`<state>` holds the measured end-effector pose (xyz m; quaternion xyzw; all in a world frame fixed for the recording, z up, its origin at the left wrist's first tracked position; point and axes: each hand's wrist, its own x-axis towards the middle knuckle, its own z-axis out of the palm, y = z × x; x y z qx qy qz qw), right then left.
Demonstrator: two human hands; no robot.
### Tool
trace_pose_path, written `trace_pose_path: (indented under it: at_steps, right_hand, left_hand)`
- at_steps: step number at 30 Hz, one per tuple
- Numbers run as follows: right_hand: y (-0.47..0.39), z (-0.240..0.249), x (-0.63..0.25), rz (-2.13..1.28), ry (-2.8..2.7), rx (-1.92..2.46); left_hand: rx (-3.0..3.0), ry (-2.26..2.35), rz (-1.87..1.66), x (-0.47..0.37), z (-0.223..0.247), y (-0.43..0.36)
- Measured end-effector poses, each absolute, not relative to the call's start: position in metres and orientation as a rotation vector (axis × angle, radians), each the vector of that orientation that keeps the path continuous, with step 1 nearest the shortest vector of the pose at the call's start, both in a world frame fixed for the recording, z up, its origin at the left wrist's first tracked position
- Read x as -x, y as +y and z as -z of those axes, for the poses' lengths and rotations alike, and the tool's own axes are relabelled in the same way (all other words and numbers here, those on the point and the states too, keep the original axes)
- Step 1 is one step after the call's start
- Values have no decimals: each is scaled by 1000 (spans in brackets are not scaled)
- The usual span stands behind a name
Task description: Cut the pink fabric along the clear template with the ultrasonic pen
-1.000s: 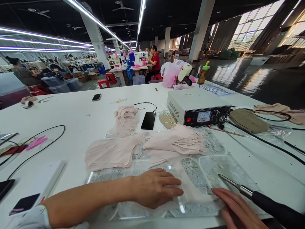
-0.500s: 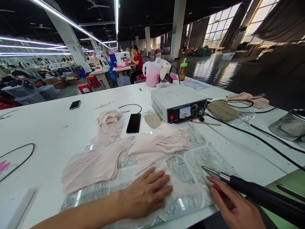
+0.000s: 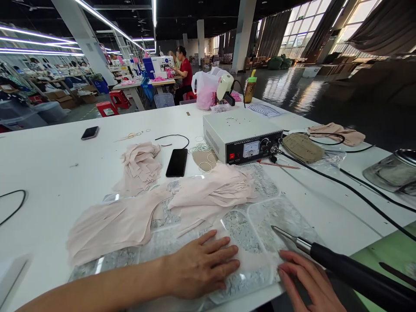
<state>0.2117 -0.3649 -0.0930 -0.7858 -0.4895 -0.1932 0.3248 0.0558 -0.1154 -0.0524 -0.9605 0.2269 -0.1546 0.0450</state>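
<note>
A white desk [image 3: 45, 182] spreads across the near scene. Beyond it, pale pillars [image 3: 242, 39] rise to a dark ceiling [image 3: 185, 9], with bright strip lights [image 3: 154, 13] at left. Red stools [image 3: 107, 109] stand far left. At far right, curtains [image 3: 274, 43] hang beside tall windows [image 3: 300, 26], and the dark, glossy floor [image 3: 289, 99] carries bright reflections.

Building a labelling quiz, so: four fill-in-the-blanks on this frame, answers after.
1. The hand lying flat on the sheer fabric is the person's ____ one.
2. The pointed tool has a ____ handle.
3. The control box has a large lit switch coloured ____.
4. The bottle beyond it has a ____ lid.

Missing: left; black; red; green.
</note>
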Motion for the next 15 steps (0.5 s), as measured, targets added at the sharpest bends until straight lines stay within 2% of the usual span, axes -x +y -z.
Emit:
trace_pose_path:
  at_steps: [15]
  right_hand:
    - [-359,99,-212,492,-1201,2145]
  left_hand:
    - [2885,656,588,-54,45,-121]
